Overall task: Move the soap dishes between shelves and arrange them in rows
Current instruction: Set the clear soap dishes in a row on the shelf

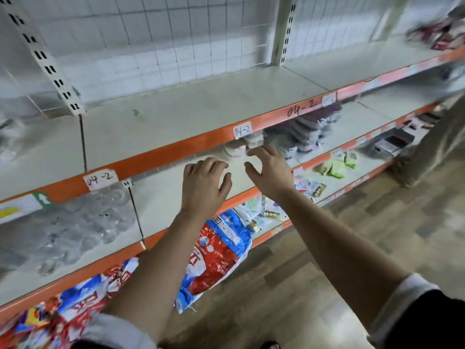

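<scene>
Orange-edged shelving (176,117) is filling the view. Left hand (205,187) and right hand (270,172), empty and spread, are reaching for soap dishes (235,150) at 12 o'clock on the middle shelf (161,200); gripping is likely following.

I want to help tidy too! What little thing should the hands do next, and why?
Probably reach a bit further in and take hold of the white soap dishes. The left hand and right hand are open, hold nothing, and are close to them.

White shelves (201,104) with orange edges, wire-grid back panel (176,34), wood-patterned floor (415,210)
</scene>
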A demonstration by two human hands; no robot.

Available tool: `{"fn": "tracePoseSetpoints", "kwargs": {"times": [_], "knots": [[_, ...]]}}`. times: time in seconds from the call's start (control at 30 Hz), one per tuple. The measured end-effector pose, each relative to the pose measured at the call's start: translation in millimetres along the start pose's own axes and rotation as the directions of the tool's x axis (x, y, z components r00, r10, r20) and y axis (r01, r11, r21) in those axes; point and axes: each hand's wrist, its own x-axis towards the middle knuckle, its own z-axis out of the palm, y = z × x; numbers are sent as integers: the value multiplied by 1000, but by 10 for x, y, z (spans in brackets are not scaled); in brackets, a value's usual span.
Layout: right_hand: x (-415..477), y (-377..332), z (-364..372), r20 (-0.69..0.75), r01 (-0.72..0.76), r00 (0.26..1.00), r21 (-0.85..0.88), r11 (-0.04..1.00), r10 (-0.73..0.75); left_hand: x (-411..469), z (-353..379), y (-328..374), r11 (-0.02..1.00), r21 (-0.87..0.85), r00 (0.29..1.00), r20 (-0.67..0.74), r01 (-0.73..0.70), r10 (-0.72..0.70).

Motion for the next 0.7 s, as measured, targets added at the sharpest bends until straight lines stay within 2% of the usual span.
{"fn": "tracePoseSetpoints", "kwargs": {"times": [0.13, 0.33, 0.7], "knots": [[-113, 606, -174, 17, -25, 1000, 3, 1000, 25, 49, 309, 460, 999, -17, 997, 70, 34, -33], [-140, 1225, -76, 56, -42, 998, 23, 999, 41, 164, 842, 778, 998, -4, 987, 149, 62, -61], [190, 2289, 645, 170, -150, 975, 25, 988, 144, 603, 2260, 678, 987, -82, 968, 222, 136, -115]]}}
